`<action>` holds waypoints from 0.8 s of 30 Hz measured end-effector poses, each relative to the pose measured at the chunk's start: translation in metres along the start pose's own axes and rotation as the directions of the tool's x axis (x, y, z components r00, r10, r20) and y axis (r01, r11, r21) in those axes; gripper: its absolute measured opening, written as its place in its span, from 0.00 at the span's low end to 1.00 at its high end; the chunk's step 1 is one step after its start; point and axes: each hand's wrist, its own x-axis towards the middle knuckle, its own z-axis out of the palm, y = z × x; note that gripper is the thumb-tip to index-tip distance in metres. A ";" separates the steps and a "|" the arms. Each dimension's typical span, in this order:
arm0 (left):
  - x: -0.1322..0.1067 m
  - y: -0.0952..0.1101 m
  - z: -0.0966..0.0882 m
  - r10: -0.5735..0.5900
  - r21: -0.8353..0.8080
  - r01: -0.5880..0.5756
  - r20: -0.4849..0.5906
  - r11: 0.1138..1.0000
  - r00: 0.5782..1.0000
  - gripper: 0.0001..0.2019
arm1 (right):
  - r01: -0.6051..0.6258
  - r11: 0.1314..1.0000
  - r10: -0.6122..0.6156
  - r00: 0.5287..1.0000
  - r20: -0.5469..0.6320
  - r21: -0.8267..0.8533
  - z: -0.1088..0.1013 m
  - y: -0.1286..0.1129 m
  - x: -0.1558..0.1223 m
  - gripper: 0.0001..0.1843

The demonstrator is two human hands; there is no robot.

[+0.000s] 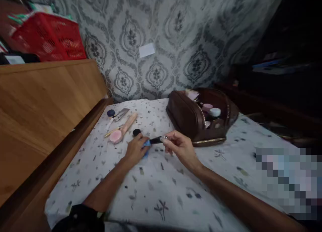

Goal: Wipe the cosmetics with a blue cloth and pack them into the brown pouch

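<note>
My left hand point(136, 149) is closed on a small blue cloth point(146, 145), low over the white patterned sheet point(156, 191). My right hand point(179, 145) pinches the silver end of a black makeup brush point(157, 140), and the brush's other end goes into the blue cloth. Just left of my hands lie a small black cap point(136, 132), a pink round puff point(116, 136), a long beige tube point(128, 122) and a flat silver tool point(120, 114). An open brown cosmetics bag point(187, 116) stands right behind my right hand with several small jars inside.
A wooden bed board point(45, 101) runs along the left edge. A red plastic basket point(49, 37) sits on top of it at the upper left. A patterned curtain point(163, 41) hangs at the back. Dark furniture fills the right side.
</note>
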 end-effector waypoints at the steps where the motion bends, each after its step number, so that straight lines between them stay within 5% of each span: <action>1: 0.000 0.001 0.000 0.015 -0.044 -0.016 -0.006 0.999 1.000 0.13 | 0.005 1.000 -0.005 1.000 -0.015 -0.022 0.000 0.002 0.002 0.19; 9: -0.003 0.025 0.002 0.123 -0.443 -0.098 0.028 0.891 0.992 0.13 | 0.139 0.953 -0.104 0.985 0.141 -0.270 -0.003 0.015 0.008 0.20; 18: -0.004 0.028 0.002 0.057 -0.597 0.004 0.084 0.802 0.995 0.13 | 0.070 0.981 -0.039 0.985 0.169 -0.180 -0.001 0.020 0.007 0.21; 24: -0.007 0.026 0.001 -0.032 -0.645 0.143 0.181 0.751 0.983 0.17 | 0.034 0.999 -0.031 0.997 0.072 -0.039 0.000 0.007 0.002 0.22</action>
